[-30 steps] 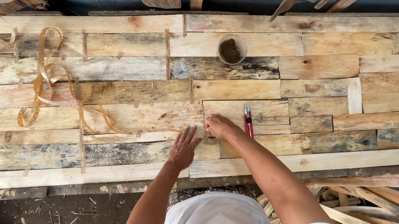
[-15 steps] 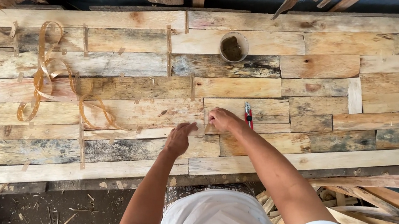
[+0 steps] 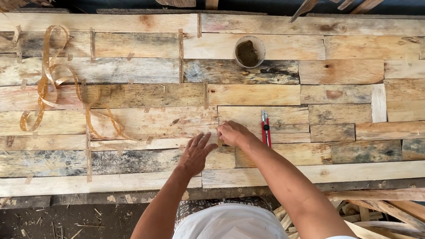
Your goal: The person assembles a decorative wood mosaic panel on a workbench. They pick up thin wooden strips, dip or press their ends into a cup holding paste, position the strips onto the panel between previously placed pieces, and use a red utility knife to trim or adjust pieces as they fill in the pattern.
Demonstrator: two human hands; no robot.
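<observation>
Under your fingertips lies a thin wooden strip (image 3: pixel 213 134), flat along a seam between two planks on the near part of the plank counter (image 3: pixel 133 126). Your right hand (image 3: pixel 231 132) has its grip pressed together on the strip's end, though I cannot tell whether it truly pinches it or only pushes down. Your left hand (image 3: pixel 195 153) sits just beside it, fingers spread and resting on the wood. As I judge it, the main risk is the strip itself: it looks slight and brittle, so a hard pull or bend at the seam could snap it or drive a splinter into a fingertip. Just beyond your right grip lies a red-handled utility knife (image 3: pixel 265 128); whether its blade is out is too small to tell, so a sideways sweep of that hand could meet it. Farther off, past both grips, a round cup (image 3: pixel 249 51) holding something dark stands upright, and a careless reach could tip it. To the far left, curled tan strapping (image 3: pixel 48 79) lies loose and could snag a sleeve.
</observation>
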